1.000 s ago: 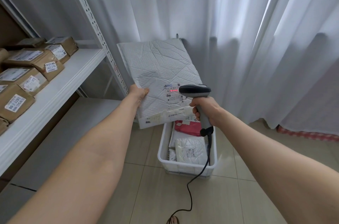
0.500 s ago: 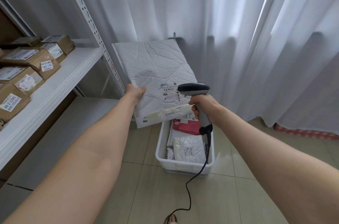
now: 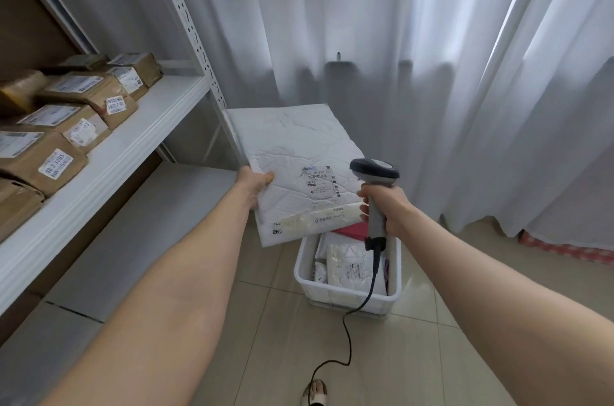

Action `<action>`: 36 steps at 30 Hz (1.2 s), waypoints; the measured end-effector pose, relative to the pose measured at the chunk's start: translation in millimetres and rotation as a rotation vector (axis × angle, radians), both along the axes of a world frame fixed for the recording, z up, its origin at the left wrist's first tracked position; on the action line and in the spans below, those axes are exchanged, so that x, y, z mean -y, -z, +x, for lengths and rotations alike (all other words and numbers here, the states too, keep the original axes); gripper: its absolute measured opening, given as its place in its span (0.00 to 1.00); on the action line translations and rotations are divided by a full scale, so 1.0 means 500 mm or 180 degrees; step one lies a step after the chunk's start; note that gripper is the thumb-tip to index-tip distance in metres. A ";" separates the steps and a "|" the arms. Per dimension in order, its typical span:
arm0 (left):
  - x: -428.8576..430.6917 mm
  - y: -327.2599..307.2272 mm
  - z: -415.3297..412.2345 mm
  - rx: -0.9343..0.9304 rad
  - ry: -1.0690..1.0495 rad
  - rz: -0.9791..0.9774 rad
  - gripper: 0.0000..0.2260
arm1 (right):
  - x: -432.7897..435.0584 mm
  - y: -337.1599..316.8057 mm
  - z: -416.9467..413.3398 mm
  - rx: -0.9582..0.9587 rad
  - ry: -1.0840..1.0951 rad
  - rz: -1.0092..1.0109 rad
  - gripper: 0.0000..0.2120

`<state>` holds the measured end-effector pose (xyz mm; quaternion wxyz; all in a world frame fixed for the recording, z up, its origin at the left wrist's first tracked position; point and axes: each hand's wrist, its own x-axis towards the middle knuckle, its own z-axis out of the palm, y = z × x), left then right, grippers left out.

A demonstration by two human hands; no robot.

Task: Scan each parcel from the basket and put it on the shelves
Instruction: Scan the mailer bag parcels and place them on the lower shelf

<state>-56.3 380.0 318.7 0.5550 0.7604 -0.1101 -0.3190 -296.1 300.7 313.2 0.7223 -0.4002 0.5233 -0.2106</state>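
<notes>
Head: parcel [image 3: 292, 153] edge near shelf post [image 3: 189, 26]

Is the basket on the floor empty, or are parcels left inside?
Not empty: the white basket holds a pale parcel and a red one.

Parcel [image 3: 292, 156] is white, creased, with a black-printed label [image 3: 320, 184]. Scanner [image 3: 373, 169] has a dark grey head, pale grey handle and black cable [image 3: 347, 332]. Basket [image 3: 349, 296], shelves [image 3: 116, 156] and curtain [image 3: 365, 23] are white. Boxes [image 3: 43, 163] are brown. Floor [image 3: 415, 355] is beige tile. Cloth [image 3: 564, 247] is red-and-white check.
</notes>
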 end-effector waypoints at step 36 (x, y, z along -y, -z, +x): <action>-0.795 0.429 0.523 -0.0193 -0.2282 -0.0050 0.23 | -0.641 0.455 0.789 -0.0387 -0.1368 0.0079 0.11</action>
